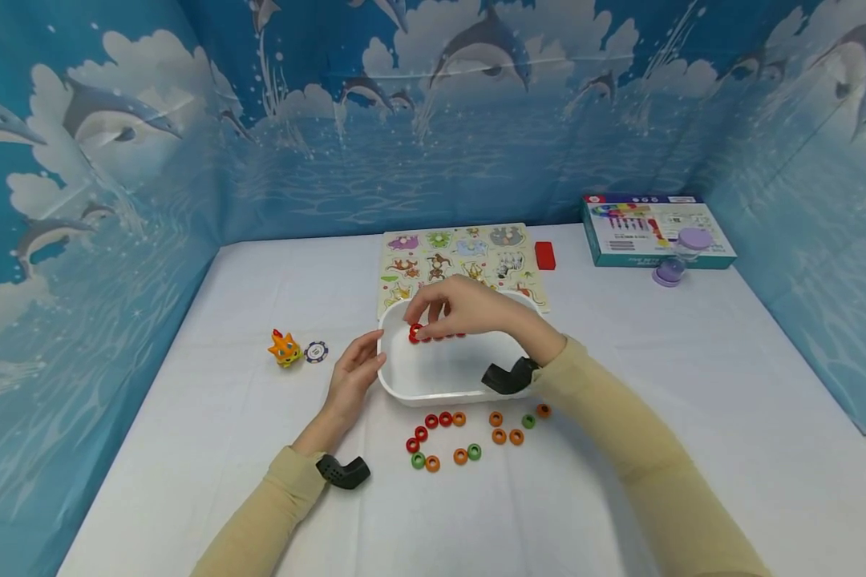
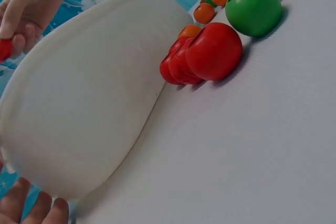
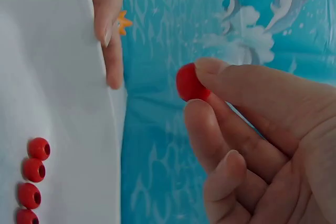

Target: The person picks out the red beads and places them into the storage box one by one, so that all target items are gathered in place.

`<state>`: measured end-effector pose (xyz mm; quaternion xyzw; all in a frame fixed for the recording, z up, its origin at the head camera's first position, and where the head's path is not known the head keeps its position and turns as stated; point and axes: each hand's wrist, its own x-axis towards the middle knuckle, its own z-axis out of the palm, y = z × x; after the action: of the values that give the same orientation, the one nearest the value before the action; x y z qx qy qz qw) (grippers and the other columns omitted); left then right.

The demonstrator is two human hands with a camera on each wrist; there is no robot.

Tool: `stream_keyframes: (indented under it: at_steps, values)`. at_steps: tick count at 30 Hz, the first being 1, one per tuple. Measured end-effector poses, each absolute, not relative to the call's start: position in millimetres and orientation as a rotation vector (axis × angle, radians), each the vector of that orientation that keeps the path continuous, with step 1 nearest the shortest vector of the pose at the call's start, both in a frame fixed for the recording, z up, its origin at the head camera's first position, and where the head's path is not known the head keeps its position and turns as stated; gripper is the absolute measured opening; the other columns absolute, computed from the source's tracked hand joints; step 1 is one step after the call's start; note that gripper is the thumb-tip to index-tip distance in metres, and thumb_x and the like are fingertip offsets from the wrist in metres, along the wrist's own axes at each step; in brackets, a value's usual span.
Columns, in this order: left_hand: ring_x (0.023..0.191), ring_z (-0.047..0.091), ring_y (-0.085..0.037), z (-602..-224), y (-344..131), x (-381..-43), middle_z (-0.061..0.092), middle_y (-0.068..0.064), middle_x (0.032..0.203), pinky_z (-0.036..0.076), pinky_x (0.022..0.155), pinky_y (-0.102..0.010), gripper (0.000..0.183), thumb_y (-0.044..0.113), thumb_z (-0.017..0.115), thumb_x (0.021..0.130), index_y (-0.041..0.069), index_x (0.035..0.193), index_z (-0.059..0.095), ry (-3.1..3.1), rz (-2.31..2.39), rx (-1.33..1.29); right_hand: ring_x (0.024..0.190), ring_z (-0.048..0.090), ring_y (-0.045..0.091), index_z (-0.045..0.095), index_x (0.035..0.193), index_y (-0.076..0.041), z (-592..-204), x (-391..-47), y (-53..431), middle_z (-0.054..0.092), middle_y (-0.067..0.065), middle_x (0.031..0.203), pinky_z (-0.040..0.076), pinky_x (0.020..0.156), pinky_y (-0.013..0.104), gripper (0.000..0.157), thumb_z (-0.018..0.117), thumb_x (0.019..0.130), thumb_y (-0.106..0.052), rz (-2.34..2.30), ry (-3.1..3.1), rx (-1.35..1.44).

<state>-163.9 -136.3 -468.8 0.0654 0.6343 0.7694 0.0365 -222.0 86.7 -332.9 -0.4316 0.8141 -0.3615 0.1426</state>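
Observation:
My right hand (image 1: 469, 306) pinches a red bead (image 3: 191, 82) between thumb and fingertips, above the left part of a white tray (image 1: 433, 377). Inside the tray, several red beads (image 3: 34, 170) form a row, partly hidden under the right hand in the head view. My left hand (image 1: 351, 377) rests with extended fingers against the tray's left end, fingertips right at the rim. On the cloth in front of the tray lie more beads: red ones (image 1: 431, 421), orange ones (image 1: 499, 436) and green ones (image 1: 474, 452), in loose curves.
Behind the tray lies an animal puzzle board (image 1: 436, 248), with a red block (image 1: 544, 256) beside it. A boxed toy (image 1: 657, 232) and a purple-capped hourglass-shaped item (image 1: 681, 258) are at back right. To the left are an orange figurine (image 1: 285, 349) and a poker chip (image 1: 316, 351).

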Motion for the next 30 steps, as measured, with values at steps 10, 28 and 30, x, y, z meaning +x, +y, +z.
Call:
stream_keyframes:
  at_steps: [10,28,30]
  values:
    - [0.124,0.035,-0.019,-466.4,-134.4,-164.7,0.040,-0.009,0.135,0.038,0.096,-0.037,0.043,0.009,0.056,0.086,0.005,0.127,0.044,1.878,2.397,0.210,0.070,0.059,0.016,0.065,0.100,-0.009,-382.8,-263.6,62.9,0.064,-0.005,0.088,0.050,0.062,0.027,0.030,0.073,0.073,-0.019,-0.954,2.244,-1.060]
    - [0.125,0.034,-0.018,-471.1,-137.3,-165.9,0.039,-0.007,0.136,0.039,0.095,-0.033,0.045,0.012,0.057,0.085,0.007,0.128,0.044,1.898,2.403,0.231,0.074,0.059,0.012,0.065,0.101,-0.012,-389.0,-262.8,60.9,0.065,-0.006,0.092,0.050,0.064,0.025,0.025,0.069,0.077,-0.015,-0.902,2.259,-1.048]
    - [0.125,0.034,-0.018,-471.2,-137.7,-165.7,0.038,-0.006,0.137,0.039,0.095,-0.032,0.045,0.013,0.057,0.085,0.007,0.128,0.044,1.901,2.397,0.225,0.073,0.058,0.013,0.064,0.104,-0.013,-374.2,-257.5,66.5,0.064,-0.005,0.095,0.050,0.063,0.026,0.027,0.069,0.078,-0.017,-0.952,2.309,-1.076]
